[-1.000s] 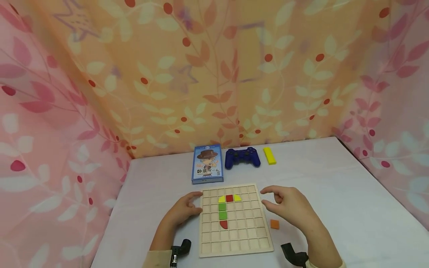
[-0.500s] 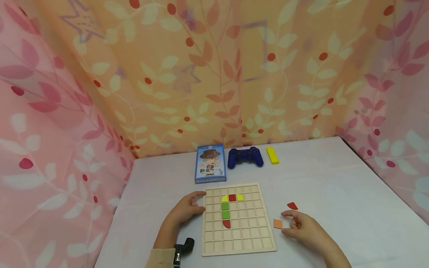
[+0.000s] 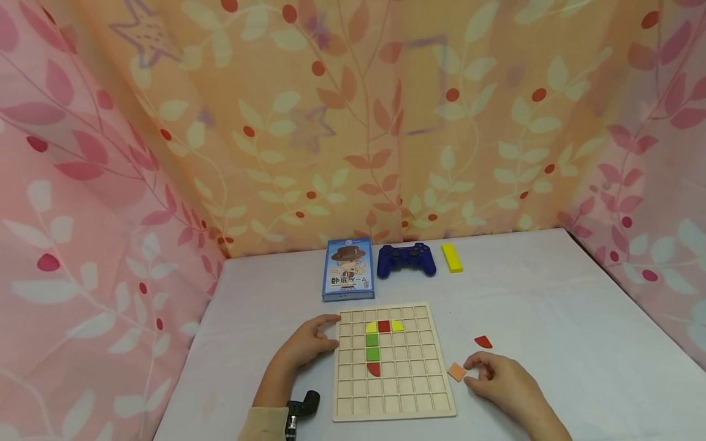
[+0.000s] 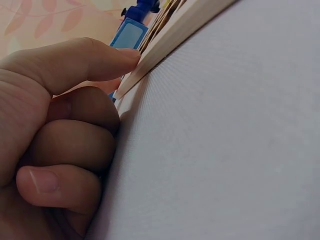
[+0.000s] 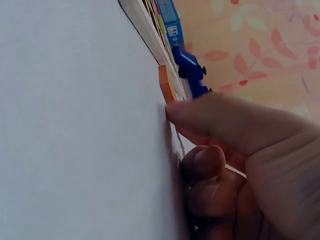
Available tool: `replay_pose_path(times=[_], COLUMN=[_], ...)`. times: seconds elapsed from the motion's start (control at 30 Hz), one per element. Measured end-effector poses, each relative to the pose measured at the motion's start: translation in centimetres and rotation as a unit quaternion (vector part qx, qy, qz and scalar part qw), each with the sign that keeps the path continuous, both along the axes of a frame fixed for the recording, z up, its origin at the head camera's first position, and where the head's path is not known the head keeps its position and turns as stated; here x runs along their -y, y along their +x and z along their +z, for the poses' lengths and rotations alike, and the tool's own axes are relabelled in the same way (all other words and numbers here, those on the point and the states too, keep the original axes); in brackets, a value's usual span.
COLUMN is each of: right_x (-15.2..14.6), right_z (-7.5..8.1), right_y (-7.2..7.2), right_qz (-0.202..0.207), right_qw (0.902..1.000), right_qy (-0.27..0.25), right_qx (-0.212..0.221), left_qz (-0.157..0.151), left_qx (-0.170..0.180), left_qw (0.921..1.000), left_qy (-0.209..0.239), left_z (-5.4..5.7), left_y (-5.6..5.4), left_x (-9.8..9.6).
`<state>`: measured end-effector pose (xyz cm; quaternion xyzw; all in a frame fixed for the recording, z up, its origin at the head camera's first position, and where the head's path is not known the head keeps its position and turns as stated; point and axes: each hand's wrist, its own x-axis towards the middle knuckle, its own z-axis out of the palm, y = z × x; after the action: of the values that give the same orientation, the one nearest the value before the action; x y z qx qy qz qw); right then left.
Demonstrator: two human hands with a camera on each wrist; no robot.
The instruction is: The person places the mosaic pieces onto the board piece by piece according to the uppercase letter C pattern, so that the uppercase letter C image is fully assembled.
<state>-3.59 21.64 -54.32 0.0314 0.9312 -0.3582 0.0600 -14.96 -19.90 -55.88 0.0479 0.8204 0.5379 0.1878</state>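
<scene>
A light wooden grid board (image 3: 408, 405) lies on the white table. Set in its cells are yellow quarter-round pieces (image 3: 397, 326), a red square (image 3: 383, 326), green squares (image 3: 372, 354) and a red quarter-round piece (image 3: 374, 369). My left hand (image 3: 303, 344) rests at the board's left edge, index finger and thumb touching it; in the left wrist view the other fingers are folded. Beside the right edge, my right hand (image 3: 499, 378) pinches a corner of an orange square tile (image 3: 456, 372) between thumb and index finger. In the right wrist view the thumb meets the tile's end (image 5: 166, 82).
A loose red quarter-round piece (image 3: 483, 342) lies just beyond my right hand. Behind the board are a blue game box (image 3: 348, 269), a dark blue game controller (image 3: 406, 260) and a yellow bar (image 3: 451, 258). Flowered curtains (image 3: 353, 122) enclose the table.
My right hand has moved from the board's right edge down to the orange tile, uncovering the loose red piece. The tile has turned to a diamond position. My left hand has stayed put.
</scene>
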Motion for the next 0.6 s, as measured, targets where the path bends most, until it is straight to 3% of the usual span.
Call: replay_pose_path(times=[0.27,0.6], right_x=[0.9,1.2], right_z=[-0.3,0.2], right_y=[-0.1,-0.1], right_qz=[0.003,0.02], right_qw=[0.9976,0.9948], right_qy=[0.061,0.068], right_qx=[-0.033,-0.073], left_qz=[0.002,-0.003], left_qx=[-0.001,-0.003], left_qw=[0.9999,1.0], left_qy=[-0.013,-0.009], left_z=[0.3,0.3], left_y=[0.0,0.0], left_x=[0.0,0.0])
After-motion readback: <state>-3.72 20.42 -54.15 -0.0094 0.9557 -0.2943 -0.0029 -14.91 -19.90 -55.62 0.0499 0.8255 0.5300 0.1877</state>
